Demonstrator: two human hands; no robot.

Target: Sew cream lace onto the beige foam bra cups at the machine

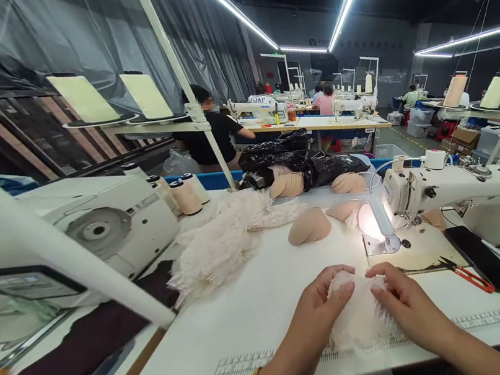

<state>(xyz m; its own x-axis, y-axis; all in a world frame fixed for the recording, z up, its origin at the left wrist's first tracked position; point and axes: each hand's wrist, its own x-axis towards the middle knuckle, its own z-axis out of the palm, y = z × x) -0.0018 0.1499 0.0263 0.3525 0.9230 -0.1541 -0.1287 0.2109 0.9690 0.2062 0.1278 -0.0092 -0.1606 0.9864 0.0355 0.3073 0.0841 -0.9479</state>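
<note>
Between my two hands hangs a piece of cream lace fabric (358,318), over the printed ruler scale near the table's front edge. My left hand (317,309) pinches its left side between thumb and fingers; a yellow band is on that wrist. On the other side, my right hand (405,299) grips the upper right edge. The lit needle area of a white sewing machine (460,181) is just beyond the hands. Stacked beige cups (308,226) lie behind, to the left of the machine. A heap of cream lace (224,235) is further left.
Orange-handled snips (473,278) and a black phone (482,258) lie right of my hands. Black plastic bags (302,158) sit behind the cups. Thread cones (186,197) and another machine (109,224) stand at left. A person in black (212,137) sits beyond the table.
</note>
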